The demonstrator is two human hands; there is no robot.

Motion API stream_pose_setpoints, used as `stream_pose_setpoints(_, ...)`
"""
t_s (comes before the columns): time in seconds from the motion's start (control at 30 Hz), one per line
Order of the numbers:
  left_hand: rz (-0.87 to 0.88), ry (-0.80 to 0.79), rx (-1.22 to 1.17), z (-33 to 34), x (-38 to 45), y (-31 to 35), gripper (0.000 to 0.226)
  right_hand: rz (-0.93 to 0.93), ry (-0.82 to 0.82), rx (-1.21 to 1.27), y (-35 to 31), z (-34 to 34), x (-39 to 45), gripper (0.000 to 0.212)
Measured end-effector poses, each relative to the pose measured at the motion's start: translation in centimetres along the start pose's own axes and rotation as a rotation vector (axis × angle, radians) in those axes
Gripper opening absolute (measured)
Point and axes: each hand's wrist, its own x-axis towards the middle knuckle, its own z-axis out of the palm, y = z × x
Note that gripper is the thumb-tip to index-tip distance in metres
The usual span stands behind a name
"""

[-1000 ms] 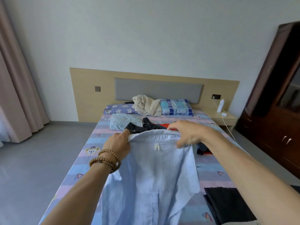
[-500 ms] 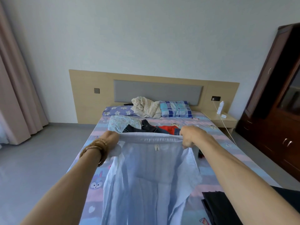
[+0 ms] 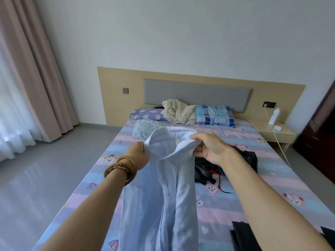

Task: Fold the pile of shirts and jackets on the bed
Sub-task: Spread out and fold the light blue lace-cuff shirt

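Presently, left hand (image 3: 138,154) and right hand (image 3: 210,148) grip the pale-blue cotton shirt (image 3: 168,187) aloft; its bunched collar risks a crooked fold.

Bright, even daylight, entering from the left through the sheer curtain (image 3: 10,113), which is blown out near white. Glossy grey floor (image 3: 36,178) shows a soft pale reflection of that window. Shadows weak and diffuse; wall (image 3: 181,33) shades slightly darker toward the far right. Dark wardrobe (image 3: 320,127) at the right edge is underexposed, detail lost. Strong wide-angle distortion: headboard (image 3: 116,98) tilts, curtains lean, forearms stretch at the near edge. Mild softness and compression smear overall; light blue shirt (image 3: 163,196) fabric texture is slightly blurred.
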Motion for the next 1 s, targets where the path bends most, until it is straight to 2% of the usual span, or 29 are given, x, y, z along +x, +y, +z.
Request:
stream_pose_setpoints(0.03, -0.025, 0.053, 0.129, 0.4, 0.0, -0.1, 0.011, -0.034, -0.046, -0.034, 0.2, -0.2, 0.1, 0.003)
stream_pose_setpoints(0.1, -0.069, 0.187, 0.331, 0.5, -0.7, -0.4, 0.01, -0.089, -0.097, -0.215, 1.1, -0.6, 0.1, 0.028)
stream_pose_setpoints(0.13, -0.108, 0.251, 0.401, 0.4, -1.1, -0.6, 0.014, -0.127, -0.072, -0.382, 1.6, -0.3, 0.0, 0.032)
stream_pose_setpoints(0.2, -0.167, 0.33, 0.421, 0.2, -2.5, -1.8, 0.027, -0.281, 0.122, -0.729, 3.1, 0.4, -0.2, 0.017)
stream_pose_setpoints(0.23, -0.153, 0.334, 0.349, 0.0, -3.5, -2.6, 0.031, -0.353, 0.257, -0.821, 3.8, 1.0, -0.7, 0.004)
stream_pose_setpoints(0.27, -0.122, 0.325, 0.196, 0.0, -3.9, -3.5, 0.032, -0.393, 0.364, -0.858, 4.1, 1.7, -1.4, 0.009)
stream_pose_setpoints(0.33, -0.119, 0.293, -0.212, -0.1, -5.3, -5.1, 0.031, -0.431, 0.472, -0.845, 5.2, 3.4, -3.0, 0.02)
stream_pose_setpoints(0.4, -0.118, 0.346, -0.402, -0.2, -7.4, -6.3, 0.031, -0.435, 0.539, -0.792, 6.2, 5.7, -4.9, 0.02)
stream_pose_setpoints(0.47, -0.061, 0.442, -0.298, -0.5, -9.7, -6.3, 0.032, -0.444, 0.648, -0.673, 6.6, 8.0, -6.9, 0.019)
stream_pose_setpoints(0.6, 0.225, 0.637, 0.145, -4.6, -14.3, -4.9, 0.031, -0.51, 0.964, -0.568, 5.0, 13.0, -12.3, 0.025)
stream_pose_setpoints(0.7, 0.453, 0.725, 0.202, -8.1, -13.9, -2.6, 0.035, -0.546, 1.075, -0.564, 1.0, 14.9, -15.1, 0.031)
stream_pose_setpoints(0.77, 0.571, 0.77, 0.195, -9.6, -13.0, -1.5, 0.04, -0.52, 1.075, -0.532, -2.0, 15.3, -15.8, 0.035)
stream_pose_setpoints(0.83, 0.598, 0.755, 0.233, -10.7, -12.3, -0.9, 0.039, -0.446, 1.008, -0.482, -4.2, 15.3, -15.2, 0.027)
stream_pose_setpoints(0.9, 0.539, 0.678, 0.314, -11.0, -10.9, -1.0, 0.031, -0.369, 0.939, -0.383, -4.8, 14.9, -13.3, 0.018)
stream_pose_setpoints(1.0, 0.422, 0.517, 0.416, -9.6, -7.6, -3.0, 0.021, -0.233, 0.838, -0.257, -2.2, 14.2, -8.8, 0.017)
